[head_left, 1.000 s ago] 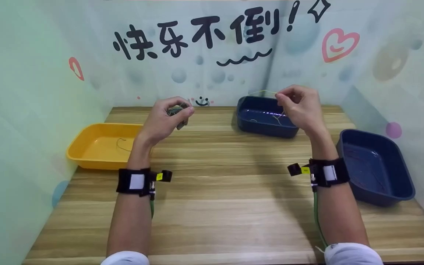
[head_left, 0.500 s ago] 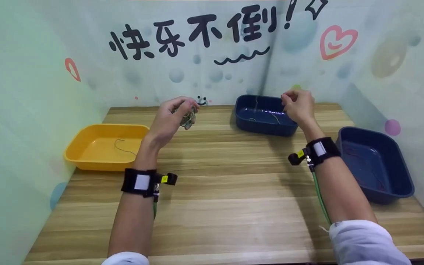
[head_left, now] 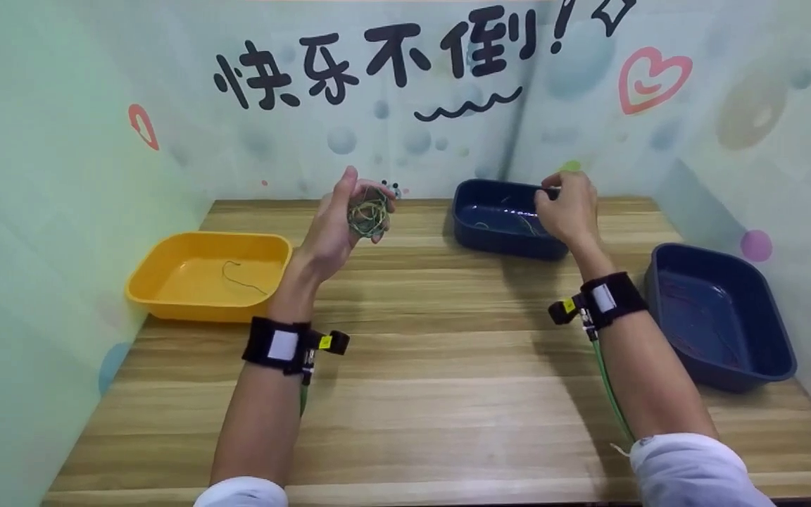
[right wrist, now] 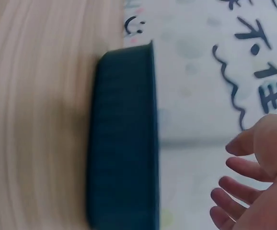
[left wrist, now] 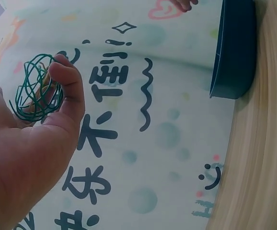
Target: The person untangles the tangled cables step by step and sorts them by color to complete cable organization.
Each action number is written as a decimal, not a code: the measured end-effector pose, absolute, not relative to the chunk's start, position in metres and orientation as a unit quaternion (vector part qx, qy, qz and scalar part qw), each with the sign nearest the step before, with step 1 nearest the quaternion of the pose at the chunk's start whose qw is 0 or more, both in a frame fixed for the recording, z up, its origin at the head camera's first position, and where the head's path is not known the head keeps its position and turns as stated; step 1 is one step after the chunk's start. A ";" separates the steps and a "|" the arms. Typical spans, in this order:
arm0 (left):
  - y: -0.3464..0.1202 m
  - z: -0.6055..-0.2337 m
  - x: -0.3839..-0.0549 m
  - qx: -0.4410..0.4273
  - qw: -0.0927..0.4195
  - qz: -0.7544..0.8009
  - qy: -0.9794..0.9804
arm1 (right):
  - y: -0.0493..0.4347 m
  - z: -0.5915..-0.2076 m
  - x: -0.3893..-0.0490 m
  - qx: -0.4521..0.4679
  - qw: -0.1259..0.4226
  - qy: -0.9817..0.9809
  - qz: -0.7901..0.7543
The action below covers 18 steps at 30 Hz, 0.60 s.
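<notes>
A loose tangle of thin green and yellow wires (head_left: 368, 213) lies in my left hand (head_left: 328, 236), raised over the back of the table. In the left wrist view the fingers curl round the wire tangle (left wrist: 38, 91); in the head view the thumb points up, off it. Over the right end of the small dark blue bin (head_left: 511, 245) hovers my right hand (head_left: 569, 211). Its fingers are parted and loosely bent with nothing between them, as the right wrist view shows. A few pale yellow strands (head_left: 529, 224) lie inside that bin.
At the left stands a yellow bin (head_left: 201, 310) with one dark strand (head_left: 240, 279) in it. A bigger dark blue bin (head_left: 764, 331), holding thin reddish strands (head_left: 729, 348), is by my right forearm. A printed cloth wall (head_left: 405, 141) closes off the back.
My right hand has let go of a thin yellow strand, which dropped into the small blue bin. My left hand has moved right and turned up, lifting its thumb and exposing the wire tangle.
</notes>
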<state>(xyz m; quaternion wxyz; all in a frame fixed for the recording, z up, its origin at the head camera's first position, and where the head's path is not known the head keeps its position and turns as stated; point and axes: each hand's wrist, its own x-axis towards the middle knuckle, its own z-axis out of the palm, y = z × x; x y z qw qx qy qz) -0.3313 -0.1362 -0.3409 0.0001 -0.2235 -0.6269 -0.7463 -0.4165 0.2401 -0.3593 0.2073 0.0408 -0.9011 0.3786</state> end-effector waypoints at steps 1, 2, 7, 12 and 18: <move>-0.134 -0.341 -0.331 -0.225 -0.002 -0.748 -0.625 | 0.236 -0.357 -0.413 0.054 0.214 -0.898 0.381; -0.132 -0.341 -0.331 -0.226 -0.003 -0.750 -0.621 | 0.231 -0.355 -0.409 0.068 0.220 -0.893 0.386; -0.119 -0.344 -0.332 -0.220 -0.009 -0.767 -0.603 | 0.196 -0.346 -0.378 0.153 0.258 -0.861 0.411; -0.105 -0.346 -0.331 -0.206 0.000 -0.784 -0.586 | 0.162 -0.334 -0.342 0.233 0.267 -0.827 0.436; -0.091 -0.345 -0.325 -0.202 0.006 -0.779 -0.594 | 0.135 -0.324 -0.313 0.302 0.251 -0.800 0.453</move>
